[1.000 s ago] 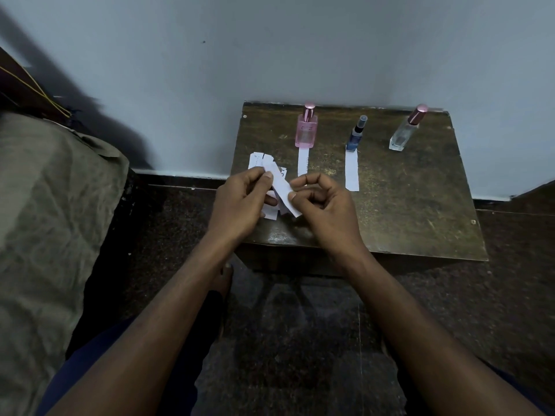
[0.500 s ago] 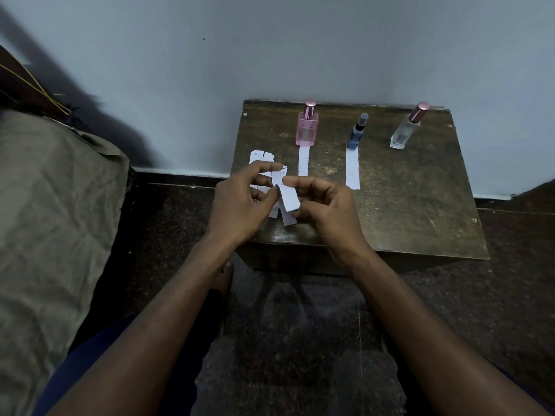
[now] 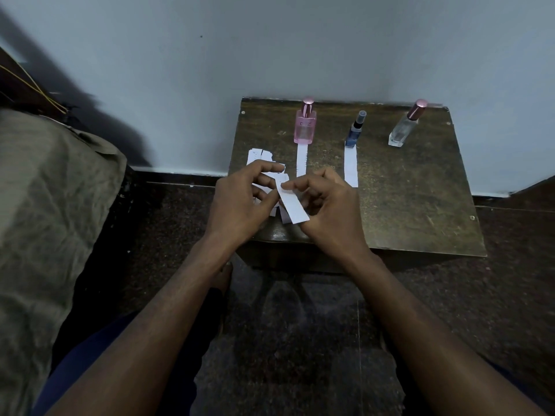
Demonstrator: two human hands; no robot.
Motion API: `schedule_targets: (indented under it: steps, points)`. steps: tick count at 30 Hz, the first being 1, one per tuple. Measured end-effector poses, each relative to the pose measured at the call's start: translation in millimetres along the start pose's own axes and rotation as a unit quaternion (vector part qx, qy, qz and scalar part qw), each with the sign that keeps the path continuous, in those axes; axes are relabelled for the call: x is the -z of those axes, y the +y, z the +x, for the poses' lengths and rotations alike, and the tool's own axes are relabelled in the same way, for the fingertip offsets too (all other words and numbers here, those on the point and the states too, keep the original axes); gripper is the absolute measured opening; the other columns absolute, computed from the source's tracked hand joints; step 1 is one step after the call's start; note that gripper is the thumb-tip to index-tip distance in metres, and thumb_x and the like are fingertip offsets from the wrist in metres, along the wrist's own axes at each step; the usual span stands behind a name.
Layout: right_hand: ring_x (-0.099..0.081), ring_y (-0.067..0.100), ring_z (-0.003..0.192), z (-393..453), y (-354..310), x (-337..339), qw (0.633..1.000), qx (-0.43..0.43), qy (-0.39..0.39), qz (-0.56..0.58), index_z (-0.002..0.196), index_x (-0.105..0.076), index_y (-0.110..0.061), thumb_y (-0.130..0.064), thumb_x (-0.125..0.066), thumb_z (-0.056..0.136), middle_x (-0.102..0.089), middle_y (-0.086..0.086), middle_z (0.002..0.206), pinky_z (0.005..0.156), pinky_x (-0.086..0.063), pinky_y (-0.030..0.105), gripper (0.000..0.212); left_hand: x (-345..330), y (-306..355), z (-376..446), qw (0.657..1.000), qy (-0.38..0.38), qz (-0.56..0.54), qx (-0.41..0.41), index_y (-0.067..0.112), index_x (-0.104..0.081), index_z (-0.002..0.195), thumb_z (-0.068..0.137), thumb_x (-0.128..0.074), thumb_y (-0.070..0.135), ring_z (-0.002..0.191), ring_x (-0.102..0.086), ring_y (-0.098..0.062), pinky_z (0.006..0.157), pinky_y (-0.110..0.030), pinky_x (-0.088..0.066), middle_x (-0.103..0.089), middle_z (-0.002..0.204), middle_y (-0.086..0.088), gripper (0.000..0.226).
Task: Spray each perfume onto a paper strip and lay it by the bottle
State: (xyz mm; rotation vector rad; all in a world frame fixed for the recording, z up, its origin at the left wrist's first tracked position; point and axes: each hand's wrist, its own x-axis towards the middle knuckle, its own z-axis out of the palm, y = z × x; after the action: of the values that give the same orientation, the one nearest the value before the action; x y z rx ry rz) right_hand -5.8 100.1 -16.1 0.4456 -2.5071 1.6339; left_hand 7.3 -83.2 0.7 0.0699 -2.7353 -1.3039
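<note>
Paper strip (image 3: 292, 205), thin, white and limp-looking, sits pinched between my left hand (image 3: 240, 202) and right hand (image 3: 327, 205), fingers curled on its upper end, above the near edge of the scuffed wooden worktop (image 3: 405, 205). I judge it nearly weightless and easily creased, best held by one end. The clear glass bottle (image 3: 404, 127) has no strip yet.

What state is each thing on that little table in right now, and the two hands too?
Pink bottle: upright, capped, strip laid before it.
Blue bottle: upright, strip laid before it.
Clear bottle: upright, capped, no strip by it.
Fresh strip: held off the table.
Spare strips: piled loose.
Left hand: pinching the fresh strip.
Right hand: pinching it too.
</note>
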Motion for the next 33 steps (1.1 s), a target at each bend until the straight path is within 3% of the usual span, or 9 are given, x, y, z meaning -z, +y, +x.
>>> schedule_targets:
  steps: [3, 6, 9, 13, 19, 24, 28, 30, 33]
  points:
    - [-0.06, 0.009, 0.072, 1, 3, 4, 0.994, 0.074, 0.01, -0.081, 0.108, -0.083, -0.011, -0.012, -0.091, 0.084, -0.065, 0.003, 0.095, 0.064, -0.048, 0.015, 0.025, -2, 1, 0, 1.0, -0.004, 0.011, -0.011, 0.034, -0.071, 0.13, 0.094, -0.083, 0.025, 0.084, -0.07, 0.006, 0.069, -0.001, -0.047, -0.075, 0.098, 0.018, 0.039]
    - [-0.065, 0.015, 0.082, 2, 3, 5, 0.983, 0.125, 0.027, -0.131, 0.103, -0.082, -0.008, -0.007, -0.083, 0.09, -0.07, 0.007, 0.094, 0.071, -0.05, 0.022, 0.013, -1, 1, 0, 1.0, -0.003, 0.017, -0.021, 0.037, -0.073, 0.126, 0.094, -0.081, 0.026, 0.082, -0.071, 0.003, 0.069, -0.004, -0.049, -0.074, 0.094, 0.021, 0.035]
    - [-0.066, 0.017, 0.087, 3, 1, 6, 0.978, 0.137, 0.045, -0.149, 0.099, -0.079, -0.006, -0.003, -0.079, 0.091, -0.071, 0.007, 0.096, 0.078, -0.049, 0.019, 0.009, -2, 1, -1, 1.0, -0.001, 0.022, -0.017, 0.036, -0.075, 0.12, 0.094, -0.08, 0.033, 0.081, -0.071, 0.004, 0.071, -0.01, -0.052, -0.072, 0.091, 0.027, 0.026]
    - [-0.069, 0.021, 0.089, 2, -3, 5, 0.975, 0.151, 0.041, -0.155, 0.102, -0.079, -0.004, -0.004, -0.079, 0.092, -0.074, 0.01, 0.099, 0.079, -0.054, 0.028, 0.01, -3, 1, 0, 1.0, 0.003, 0.011, -0.018, 0.036, -0.077, 0.115, 0.094, -0.08, 0.031, 0.081, -0.07, 0.009, 0.07, -0.003, -0.048, -0.07, 0.088, 0.033, 0.022]
    - [-0.068, 0.021, 0.086, 2, -2, 5, 0.974, 0.144, 0.031, -0.173, 0.1, -0.079, -0.004, -0.009, -0.079, 0.094, -0.073, 0.009, 0.096, 0.078, -0.047, 0.019, 0.007, -4, 1, -1, 1.0, 0.002, 0.021, -0.011, 0.035, -0.075, 0.127, 0.095, -0.08, 0.034, 0.078, -0.07, 0.003, 0.073, -0.013, -0.053, -0.074, 0.09, 0.025, 0.032]
    - [-0.064, 0.019, 0.088, 0, -3, 4, 0.972, 0.15, 0.015, -0.181, 0.101, -0.073, -0.003, -0.003, -0.075, 0.094, -0.07, 0.009, 0.099, 0.082, -0.041, 0.013, 0.007, -4, 2, -1, 1.0, 0.011, 0.011, 0.012, 0.04, -0.078, 0.108, 0.096, -0.079, 0.034, 0.077, -0.07, 0.005, 0.069, -0.007, -0.051, -0.073, 0.084, 0.028, 0.014]
    - [-0.056, 0.004, 0.084, 5, -8, 8, 0.977, 0.031, 0.155, -0.144, 0.097, -0.069, -0.014, -0.012, -0.07, 0.101, -0.065, -0.004, 0.095, 0.078, -0.041, 0.009, 0.004, -4, 0, -1, 0.999, -0.014, 0.018, 0.04, 0.033, -0.079, 0.096, 0.094, -0.079, 0.043, 0.072, -0.07, -0.003, 0.076, -0.03, -0.059, -0.075, 0.085, 0.022, 0.01]
    - [-0.065, 0.011, 0.083, 12, -5, 19, 0.962, -0.073, 0.241, -0.104, 0.099, -0.066, -0.022, -0.024, -0.067, 0.104, -0.07, -0.003, 0.094, 0.073, -0.052, 0.026, 0.005, -4, -2, 1, 0.998, -0.009, 0.002, 0.057, 0.032, -0.079, 0.093, 0.094, -0.08, 0.041, 0.068, -0.069, -0.002, 0.076, -0.027, -0.059, -0.076, 0.084, 0.021, 0.009]
    - [-0.072, 0.014, 0.087, 16, 1, 34, 0.966, -0.087, 0.225, -0.093, 0.101, -0.068, -0.027, -0.027, -0.069, 0.103, -0.075, -0.001, 0.094, 0.077, -0.059, 0.036, 0.003, -3, -5, 2, 0.996, -0.005, -0.032, 0.082, 0.034, -0.078, 0.092, 0.094, -0.08, 0.04, 0.067, -0.068, -0.001, 0.069, -0.013, -0.05, -0.076, 0.086, 0.019, 0.007]
